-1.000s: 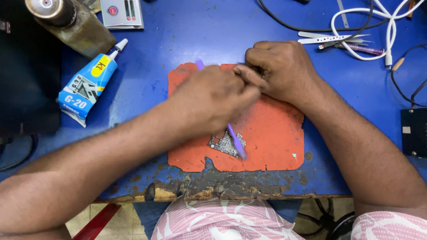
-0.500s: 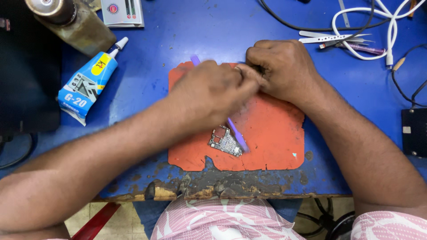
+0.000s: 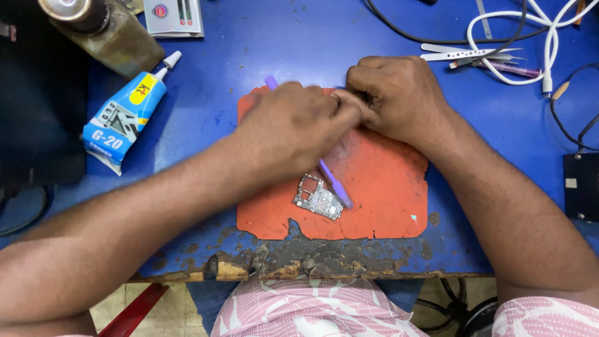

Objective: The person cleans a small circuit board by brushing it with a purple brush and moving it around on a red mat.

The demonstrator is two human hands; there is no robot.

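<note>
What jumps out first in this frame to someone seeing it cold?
Two hands meet over an orange mat at the middle of a worn blue table: the left hand holds a purple pry tool, and the right hand pinches something hidden. A small circuit board lies on the mat's near part; a blue glue tube lies far left.

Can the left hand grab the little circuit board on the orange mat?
Probably yes. The circuit board lies bare on the orange mat, just below the left hand; only the purple tool rests beside it.
</note>
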